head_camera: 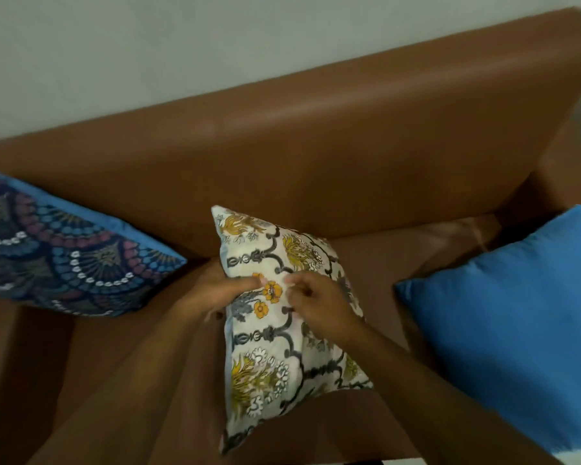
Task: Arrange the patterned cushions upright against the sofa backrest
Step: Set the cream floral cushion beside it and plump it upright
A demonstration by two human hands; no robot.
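Brown leather sofa [316, 156]: at its seat's middle, a white floral cushion [282, 317] is being pinched by left hand [215, 293] and right hand [319, 303]

Single head-worn wide-angle view. Looks forward and steeply down onto sofa [316, 156] seat from front edge, tilted. Close range: forearms fill lower frame. Backrest top edge and wall [148, 45] in upper frame.
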